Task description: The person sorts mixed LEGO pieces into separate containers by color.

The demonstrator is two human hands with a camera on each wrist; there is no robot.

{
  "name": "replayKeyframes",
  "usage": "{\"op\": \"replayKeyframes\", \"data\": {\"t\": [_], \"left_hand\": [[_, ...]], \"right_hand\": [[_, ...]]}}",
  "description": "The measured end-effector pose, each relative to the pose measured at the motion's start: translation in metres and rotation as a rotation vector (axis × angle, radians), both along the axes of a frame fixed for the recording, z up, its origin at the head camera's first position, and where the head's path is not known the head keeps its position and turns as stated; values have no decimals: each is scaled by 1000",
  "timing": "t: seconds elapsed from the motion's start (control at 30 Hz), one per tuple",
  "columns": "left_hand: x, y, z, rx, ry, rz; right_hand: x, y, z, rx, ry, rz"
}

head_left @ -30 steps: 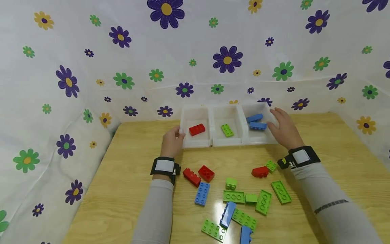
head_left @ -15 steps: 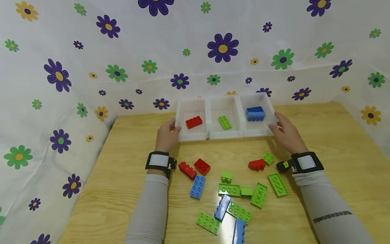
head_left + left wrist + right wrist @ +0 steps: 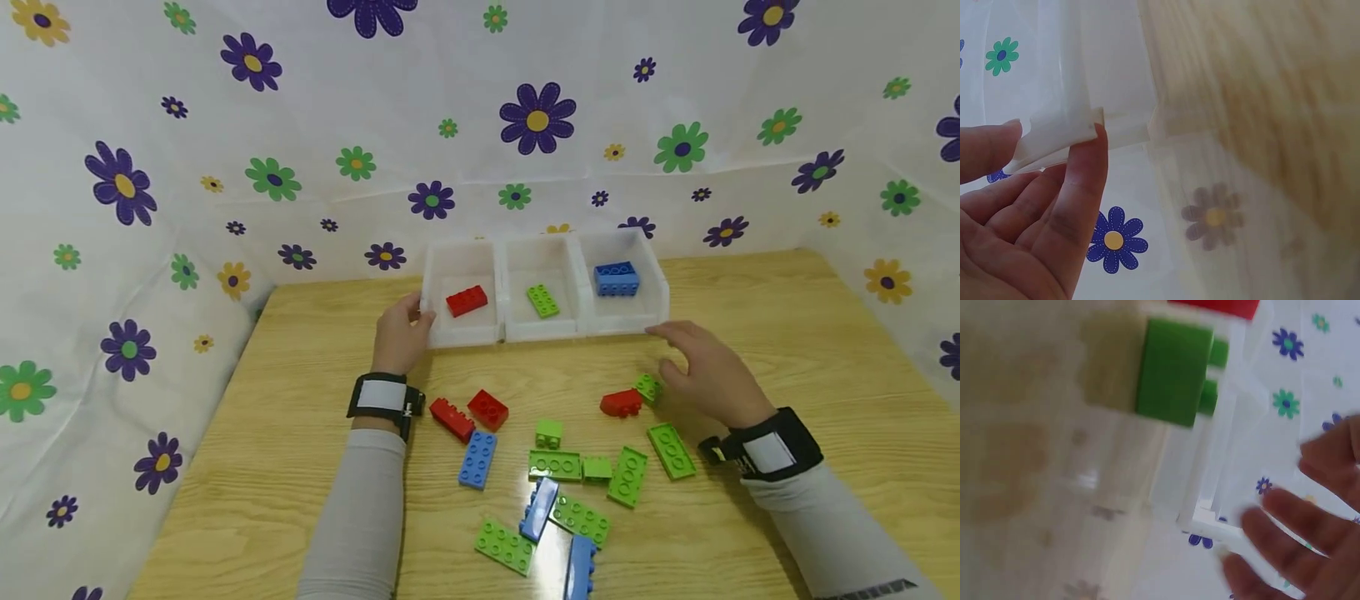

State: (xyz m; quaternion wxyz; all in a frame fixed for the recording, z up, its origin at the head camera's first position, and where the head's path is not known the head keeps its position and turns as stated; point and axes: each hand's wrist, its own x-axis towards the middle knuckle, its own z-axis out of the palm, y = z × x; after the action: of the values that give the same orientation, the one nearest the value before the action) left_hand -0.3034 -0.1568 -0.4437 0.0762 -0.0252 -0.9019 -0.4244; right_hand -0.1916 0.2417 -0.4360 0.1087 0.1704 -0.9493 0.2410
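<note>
A white tray with three compartments stands against the back curtain. From left to right they hold a red brick, a lime green brick and two blue bricks. My left hand grips the tray's left end; in the left wrist view the thumb lies above the plastic edge and the fingers below it. My right hand hovers, fingers apart and holding nothing, just in front of the tray's right corner. Under its thumb side is a small green brick, beside a red brick.
Several loose bricks lie on the wooden table before the tray: red bricks and a blue brick on the left, green bricks and more blue bricks in the middle. A flower-print curtain closes off the back and sides.
My right hand has let go of the tray's right end and moved back toward the table front. The two blue bricks have shifted together in their compartment. My left hand keeps its hold.
</note>
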Motion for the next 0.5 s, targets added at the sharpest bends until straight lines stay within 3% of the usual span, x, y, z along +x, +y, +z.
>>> {"op": "replayKeyframes", "data": {"t": [0.1, 0.17, 0.33, 0.5], "left_hand": [[2, -3, 1, 2, -5, 8], [2, -5, 1, 2, -5, 5], [4, -5, 4, 7, 8, 1], [3, -3, 2, 16, 5, -8]], "right_hand": [[14, -9, -5, 75, -230, 88], [17, -13, -10, 127, -301, 140], [16, -17, -13, 199, -247, 213], [12, -14, 3, 265, -237, 221]]}}
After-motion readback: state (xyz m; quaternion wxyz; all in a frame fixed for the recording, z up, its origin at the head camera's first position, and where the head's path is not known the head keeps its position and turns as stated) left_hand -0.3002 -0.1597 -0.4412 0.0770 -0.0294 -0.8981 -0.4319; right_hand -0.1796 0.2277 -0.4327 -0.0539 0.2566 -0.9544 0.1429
